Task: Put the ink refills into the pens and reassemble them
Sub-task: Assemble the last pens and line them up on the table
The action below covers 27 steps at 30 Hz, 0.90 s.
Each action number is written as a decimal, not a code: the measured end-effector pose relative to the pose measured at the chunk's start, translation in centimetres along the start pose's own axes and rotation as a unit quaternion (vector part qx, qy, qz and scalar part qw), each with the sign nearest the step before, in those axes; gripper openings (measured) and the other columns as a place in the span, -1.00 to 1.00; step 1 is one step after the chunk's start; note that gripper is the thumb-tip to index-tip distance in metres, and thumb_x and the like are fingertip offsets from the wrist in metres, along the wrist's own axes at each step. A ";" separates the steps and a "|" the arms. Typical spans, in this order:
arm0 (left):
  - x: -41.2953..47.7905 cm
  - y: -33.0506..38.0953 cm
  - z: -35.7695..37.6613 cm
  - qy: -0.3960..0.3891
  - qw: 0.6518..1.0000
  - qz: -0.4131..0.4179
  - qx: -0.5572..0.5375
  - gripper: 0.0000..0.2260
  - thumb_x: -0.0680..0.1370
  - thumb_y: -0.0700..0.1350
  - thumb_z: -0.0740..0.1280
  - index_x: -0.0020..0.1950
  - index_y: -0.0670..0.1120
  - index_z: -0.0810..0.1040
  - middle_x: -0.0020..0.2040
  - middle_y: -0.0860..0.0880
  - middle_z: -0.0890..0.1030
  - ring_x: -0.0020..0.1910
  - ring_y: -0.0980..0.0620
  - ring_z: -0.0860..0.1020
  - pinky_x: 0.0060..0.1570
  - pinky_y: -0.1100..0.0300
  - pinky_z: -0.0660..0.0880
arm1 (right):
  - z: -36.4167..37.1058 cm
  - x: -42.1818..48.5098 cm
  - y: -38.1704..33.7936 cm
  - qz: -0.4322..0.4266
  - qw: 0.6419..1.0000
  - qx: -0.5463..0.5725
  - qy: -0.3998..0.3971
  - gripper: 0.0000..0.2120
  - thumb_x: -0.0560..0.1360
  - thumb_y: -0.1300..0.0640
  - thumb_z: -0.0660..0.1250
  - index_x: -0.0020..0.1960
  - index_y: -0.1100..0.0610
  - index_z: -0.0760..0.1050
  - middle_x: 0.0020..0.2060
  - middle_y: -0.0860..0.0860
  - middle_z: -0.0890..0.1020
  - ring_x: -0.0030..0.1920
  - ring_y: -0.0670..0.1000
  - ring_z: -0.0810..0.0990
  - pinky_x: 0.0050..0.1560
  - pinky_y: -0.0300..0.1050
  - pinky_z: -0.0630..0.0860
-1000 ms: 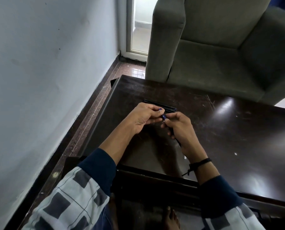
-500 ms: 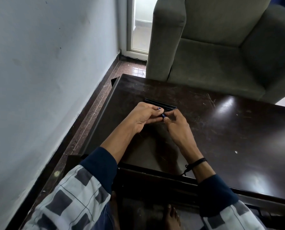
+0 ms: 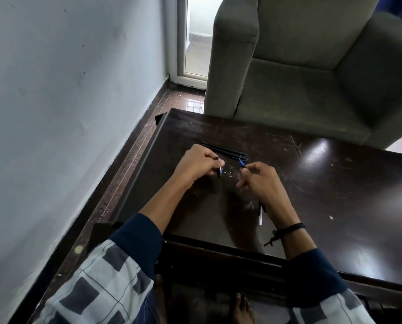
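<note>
Here, above the middle of a dark wooden table (image 3: 335, 183), a person's right hand (image 3: 259, 183) curls its fingers round a slim pen (image 3: 242, 163). The pen's blue tip pokes out past thumb and forefinger toward the table's far edge. A pale, clear stretch of its barrel shows under the wrist, nearer the table's front edge.

The left hand (image 3: 195, 166), a short gap away on the table's left half, pinches a short dark piece (image 3: 219, 172) with a blue-white glint. Which part of a pen it is cannot be told.

Just beyond both hands, toward the far edge, several thin black pens (image 3: 225, 152) lie flat on the table, packed side by side.

The tabletop is glossy and scratched, flecked with pale specks and bright patches of reflected light.

A black cord bracelet (image 3: 288, 229) circles the right wrist. The sleeves (image 3: 97, 288) are pale cloth checked in grey, with navy cuffs.

Past the table's far edge stands a grey-green fabric armchair (image 3: 312, 90), square-armed and padded. To the table's left rises a scuffed pale blue wall (image 3: 66, 113), with a strip of polished reddish stone floor (image 3: 125, 164) between wall and table. A bare foot (image 3: 242, 309) shows below the table's front edge.
</note>
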<state>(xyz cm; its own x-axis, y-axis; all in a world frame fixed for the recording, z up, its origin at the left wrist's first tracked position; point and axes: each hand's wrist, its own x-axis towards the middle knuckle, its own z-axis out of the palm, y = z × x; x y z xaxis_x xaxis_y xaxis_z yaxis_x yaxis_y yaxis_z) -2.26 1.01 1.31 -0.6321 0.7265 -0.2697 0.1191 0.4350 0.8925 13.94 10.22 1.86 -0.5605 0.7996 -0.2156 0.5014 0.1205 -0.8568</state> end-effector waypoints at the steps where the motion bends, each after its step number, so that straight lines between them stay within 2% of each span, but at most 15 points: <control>1: -0.2 0.2 0.3 -0.012 0.996 0.016 0.089 -0.83 0.52 -0.06 0.50 0.09 -0.03 0.70 -0.03 0.00 0.71 -0.09 0.04 0.69 0.07 0.10 0.62 | -0.1 -0.1 0.0 -0.001 1.000 0.017 0.014 -0.91 0.66 0.06 0.29 0.08 0.02 0.57 -0.26 -0.01 0.74 -0.25 -0.07 0.64 -0.06 -0.01 0.58; 3: -0.7 0.5 0.9 -0.030 0.971 0.033 0.234 -0.77 0.53 0.00 0.49 0.17 0.00 0.68 0.08 -0.01 0.67 0.04 0.02 0.64 0.12 0.10 0.56 | -0.2 -0.1 0.0 -0.004 0.999 0.039 0.037 -0.94 0.63 0.04 0.35 0.04 0.00 0.57 -0.16 0.01 0.72 -0.18 -0.04 0.66 -0.01 0.04 0.64; 5: -0.9 0.6 1.5 -0.044 0.955 0.038 0.292 -0.74 0.52 0.01 0.49 0.19 0.00 0.66 0.16 -0.04 0.65 0.13 -0.02 0.61 0.12 0.09 0.53 | -0.3 0.0 -0.1 0.001 0.998 0.044 0.051 -0.92 0.59 -0.01 0.40 0.03 -0.01 0.60 -0.08 0.02 0.70 -0.08 0.02 0.69 0.03 0.10 0.67; 8: -1.0 0.6 2.0 -0.070 0.945 0.037 0.317 -0.75 0.52 -0.01 0.50 0.18 -0.01 0.64 0.19 -0.05 0.62 0.14 -0.02 0.59 0.04 0.14 0.50 | -0.4 0.0 -0.4 0.020 0.995 0.087 0.051 -0.90 0.61 0.07 0.40 0.09 0.06 0.59 -0.08 0.10 0.68 -0.15 0.02 0.67 -0.11 -0.02 0.67; 11: -0.7 0.3 2.2 -0.087 0.946 0.024 0.313 -0.73 0.51 -0.03 0.52 0.18 0.00 0.62 0.19 -0.05 0.60 0.13 -0.02 0.59 0.12 0.11 0.55 | -0.5 -0.2 -0.7 0.026 0.988 0.143 0.050 -0.87 0.61 0.14 0.39 0.12 0.16 0.57 -0.15 0.10 0.66 -0.25 -0.01 0.65 -0.27 -0.18 0.60; 15: -0.7 0.0 2.1 -0.061 0.951 0.051 0.299 -0.77 0.53 0.05 0.49 0.13 0.00 0.65 0.07 0.02 0.61 0.04 0.04 0.58 0.05 0.14 0.51 | -0.7 -0.4 -1.2 0.034 0.974 0.218 0.052 -0.91 0.61 0.22 0.39 0.08 0.23 0.57 -0.20 0.11 0.66 -0.30 -0.04 0.63 -0.30 -0.20 0.61; 18: -1.0 0.4 1.7 -0.028 0.976 0.067 0.206 -0.76 0.62 0.13 0.34 0.04 -0.01 0.68 -0.07 0.05 0.65 -0.12 0.10 0.60 -0.03 0.15 0.49 | -1.1 -0.5 -1.4 0.027 0.959 0.276 0.062 -0.96 0.60 0.24 0.39 0.03 0.21 0.59 -0.22 0.08 0.68 -0.30 -0.08 0.65 -0.27 -0.26 0.59; 20: -1.0 0.6 1.3 -0.055 0.994 0.050 0.077 -0.69 0.63 0.15 0.31 0.00 -0.05 0.69 -0.11 0.00 0.71 -0.13 0.08 0.66 -0.03 0.15 0.56 | -1.4 -0.6 -1.6 0.028 0.938 0.338 0.075 -0.95 0.60 0.27 0.39 -0.04 0.17 0.58 -0.21 0.09 0.69 -0.26 -0.05 0.67 -0.23 -0.27 0.60; 22: -1.2 0.8 0.9 -0.105 0.994 0.028 -0.029 -0.66 0.60 0.16 0.35 0.01 -0.11 0.70 -0.09 -0.08 0.74 -0.13 0.06 0.68 -0.07 0.19 0.59 | -1.6 -0.6 -1.8 0.035 0.915 0.392 0.089 -0.93 0.60 0.30 0.37 -0.03 0.18 0.58 -0.17 0.11 0.70 -0.19 -0.01 0.70 -0.16 -0.25 0.63; 25: -1.1 0.7 0.7 -0.115 0.982 0.006 -0.146 -0.75 0.55 -0.02 0.48 0.04 -0.20 0.70 -0.13 -0.15 0.71 -0.22 0.08 0.64 -0.18 0.26 0.60 | -1.8 -0.5 -1.9 0.052 0.892 0.439 0.091 -0.94 0.59 0.32 0.37 0.03 0.21 0.59 -0.17 0.12 0.73 -0.15 0.03 0.75 -0.12 -0.23 0.64; 27: -0.9 0.6 0.5 -0.085 0.969 -0.009 -0.230 -0.80 0.52 -0.16 0.51 0.04 -0.27 0.69 -0.20 -0.12 0.67 -0.25 0.09 0.62 -0.21 0.27 0.61 | -1.9 -0.5 -1.9 0.064 0.896 0.430 0.085 -0.93 0.56 0.32 0.40 0.02 0.22 0.60 -0.19 0.12 0.73 -0.15 0.03 0.75 -0.11 -0.22 0.65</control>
<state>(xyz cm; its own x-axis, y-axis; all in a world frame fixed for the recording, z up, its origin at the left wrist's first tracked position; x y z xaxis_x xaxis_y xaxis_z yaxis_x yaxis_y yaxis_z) -1.26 0.86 1.95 -0.4904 0.8154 -0.3076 -0.2701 0.1934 0.9432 14.58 10.70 4.48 -0.3893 0.8616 -0.3257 -0.1813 -0.4184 -0.8900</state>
